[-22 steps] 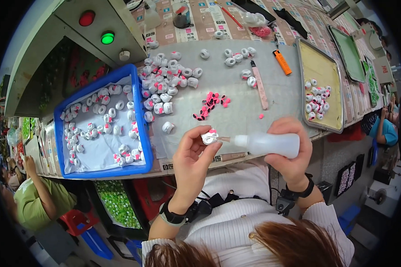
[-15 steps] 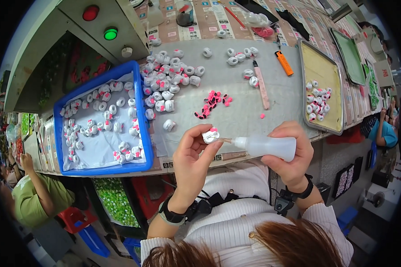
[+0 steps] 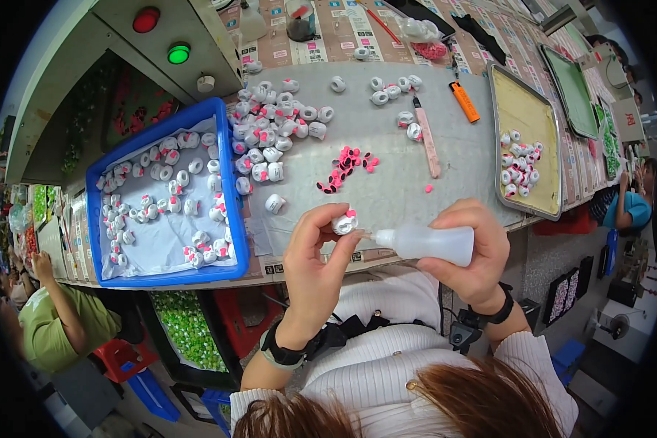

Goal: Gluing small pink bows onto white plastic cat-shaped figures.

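Note:
My left hand [image 3: 312, 266] pinches a small white piece with a pink patch [image 3: 345, 223] between thumb and fingertips, above the table's near edge. Wrapped around a translucent white squeeze bottle [image 3: 445, 244] is my right hand [image 3: 482, 252]. The bottle lies nearly level, and its thin nozzle [image 3: 366, 234] points left, its tip at the white piece by my left thumb; whether it touches cannot be made out. Just beyond my hands lie a lone white piece [image 3: 274, 203] and a cluster of small pink and black bits [image 3: 347, 166].
A blue tray [image 3: 242, 241] of white pieces stands left, beside a heaped pile [image 3: 270, 135]. A pink pen-shaped tool [image 3: 427, 139] and an orange-handled object [image 3: 463, 102] lie farther back. At right is a metal tray [image 3: 529, 109] with more pieces. A grey machine [image 3: 190, 29] stands far left.
The bottle and my right hand have shifted slightly left, toward the white piece. That piece has turned a little in my left fingers, and its pink patch shows more.

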A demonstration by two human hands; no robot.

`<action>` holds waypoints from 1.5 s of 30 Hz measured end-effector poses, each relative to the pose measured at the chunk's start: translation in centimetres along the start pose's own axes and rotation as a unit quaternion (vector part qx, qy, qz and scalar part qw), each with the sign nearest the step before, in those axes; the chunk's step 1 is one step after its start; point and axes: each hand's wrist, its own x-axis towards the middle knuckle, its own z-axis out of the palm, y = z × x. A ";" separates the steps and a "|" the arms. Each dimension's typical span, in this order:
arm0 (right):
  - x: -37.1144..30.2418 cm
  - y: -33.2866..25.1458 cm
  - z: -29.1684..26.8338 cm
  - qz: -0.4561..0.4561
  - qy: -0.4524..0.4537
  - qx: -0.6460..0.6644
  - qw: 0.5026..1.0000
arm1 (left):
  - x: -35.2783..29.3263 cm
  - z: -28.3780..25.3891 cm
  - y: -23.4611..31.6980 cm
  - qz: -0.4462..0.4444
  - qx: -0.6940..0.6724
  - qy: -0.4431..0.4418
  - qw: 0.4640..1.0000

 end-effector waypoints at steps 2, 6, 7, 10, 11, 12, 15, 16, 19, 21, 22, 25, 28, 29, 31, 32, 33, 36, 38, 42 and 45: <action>0.0 0.0 -0.2 0.002 -0.004 -0.005 1.000 | 0.0 -0.1 0.0 -0.001 0.003 0.002 1.000; -0.2 0.4 -0.4 0.006 0.024 0.026 0.999 | 0.0 0.1 0.7 -0.038 -0.072 -0.002 0.997; -0.3 0.4 -0.5 0.007 0.024 0.026 0.999 | 0.1 0.2 1.0 -0.039 -0.073 -0.002 0.997; -0.3 0.3 -0.8 0.012 0.028 0.010 0.999 | 0.1 0.2 1.4 -0.077 -0.121 -0.007 0.990; -0.3 0.3 -0.7 0.008 0.027 0.009 1.000 | 0.1 0.1 1.4 -0.077 -0.121 -0.011 0.990; -0.3 0.3 -0.7 0.004 0.025 0.007 1.000 | 0.1 0.1 1.4 -0.077 -0.121 -0.015 0.990; -0.2 0.3 -0.5 -0.004 0.022 -0.005 1.000 | 0.1 0.2 1.5 -0.080 -0.132 -0.011 0.988; -0.2 0.3 -0.5 -0.004 0.023 -0.005 1.000 | 0.1 0.2 1.6 -0.080 -0.132 -0.012 0.988; -0.2 0.4 -0.5 0.002 0.031 0.000 1.000 | 0.1 0.2 1.6 -0.088 -0.137 -0.009 0.987; -0.2 0.3 -0.7 0.004 0.026 -0.022 0.999 | 0.0 0.1 1.6 -0.087 -0.131 -0.003 0.988; -0.1 0.3 -0.8 0.004 0.026 -0.022 0.999 | 0.1 0.1 1.6 -0.087 -0.130 -0.002 0.988; -0.1 0.2 -0.9 0.007 0.019 -0.011 1.000 | 0.1 0.2 1.4 -0.084 -0.131 -0.008 0.988; -0.1 0.1 -0.7 0.009 0.015 0.006 1.000 | 0.0 0.2 1.0 -0.068 -0.111 -0.009 0.991; -0.1 0.0 -0.6 0.011 0.016 0.012 1.000 | 0.0 0.2 0.8 -0.059 -0.097 -0.011 0.993; -0.1 -0.2 -0.5 0.013 0.017 0.018 1.000 | -0.1 0.1 0.7 -0.050 -0.083 -0.012 0.995; -0.1 -0.2 -0.4 0.011 0.017 0.009 1.000 | -0.1 0.1 0.7 -0.048 -0.079 -0.013 0.996; -0.1 -0.2 -0.4 0.009 0.016 -0.001 1.000 | -0.1 0.1 0.7 -0.046 -0.075 -0.014 0.996; -0.1 0.2 -0.2 0.006 0.020 -0.004 1.000 | -0.1 0.2 0.9 -0.051 -0.072 -0.015 0.996; 0.1 -0.1 -0.1 0.012 0.017 0.009 1.000 | -0.1 0.3 1.0 -0.050 -0.071 -0.015 0.996; -0.6 0.7 -0.6 0.074 0.070 0.082 0.991 | 0.0 0.3 0.9 -0.066 -0.088 -0.008 0.994; 0.5 2.8 -1.5 0.159 0.253 0.306 0.904 | 0.4 -0.2 0.7 -0.089 -0.129 0.020 0.988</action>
